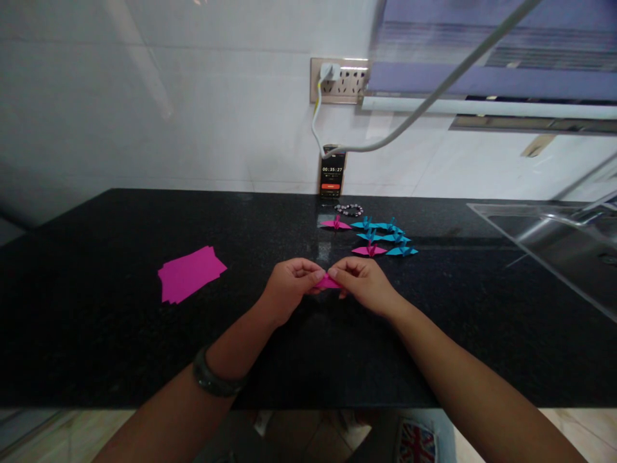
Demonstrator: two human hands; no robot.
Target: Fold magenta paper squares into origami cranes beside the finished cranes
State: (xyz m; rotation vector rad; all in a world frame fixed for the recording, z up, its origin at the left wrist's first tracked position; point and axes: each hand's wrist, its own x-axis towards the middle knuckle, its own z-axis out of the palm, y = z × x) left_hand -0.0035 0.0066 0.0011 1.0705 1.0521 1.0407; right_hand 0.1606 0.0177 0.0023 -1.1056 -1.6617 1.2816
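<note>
A small piece of folded pink paper (330, 281) is pinched between my two hands above the dark counter. My left hand (295, 285) grips its left end with thumb and fingers closed, and a dark bangle sits on that wrist. On the other end, my right hand (362, 281) presses thumb against fingers. Most of the paper is hidden by the fingertips, so its exact fold cannot be made out. Just beyond my right hand stand several blue paper cranes (370, 235) and two pink ones, the nearer being a pink paper crane (370, 250).
A stack of pink paper sheets (190, 274) lies to the left on the black counter (96, 334). Against the wall leans a phone (332, 173) showing a timer, with a beaded bracelet (349, 210) before it. A cable hangs from the socket (340, 81). The sink (559, 241) is at right.
</note>
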